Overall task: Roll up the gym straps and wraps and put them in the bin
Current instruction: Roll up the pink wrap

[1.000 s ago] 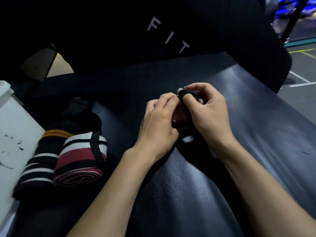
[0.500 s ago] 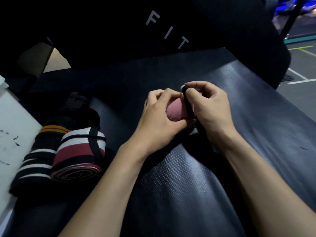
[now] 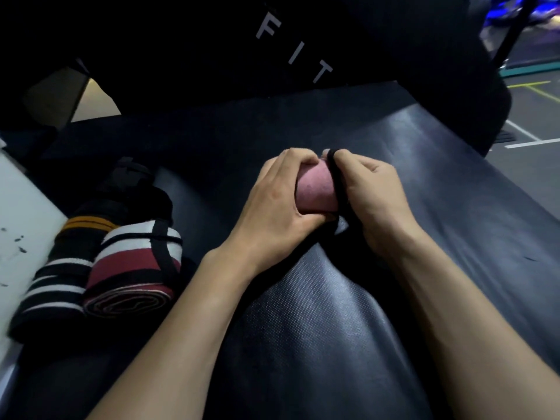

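Observation:
A small pink rolled wrap point(image 3: 315, 190) sits between both hands over the black padded bench point(image 3: 454, 189). My left hand point(image 3: 272, 207) grips the roll from the left, fingers curled over its top. My right hand point(image 3: 372, 195) pinches a thin black strap point(image 3: 335, 177) that runs over the roll's right end. Two rolled wraps lie on the bench at left: a red, white and black one point(image 3: 133, 268) and a black one with white and orange stripes point(image 3: 57, 277). No bin is in view.
A white surface point(image 3: 21, 225) with dark marks borders the bench at the left edge. A black upright pad with white letters point(image 3: 291, 50) stands behind the bench. Grey gym floor with painted lines point(image 3: 533, 140) shows at right.
The pink roll has come more into view between my hands, and my right hand has drawn the black strap further around its right end. The rolled wraps at left have not moved.

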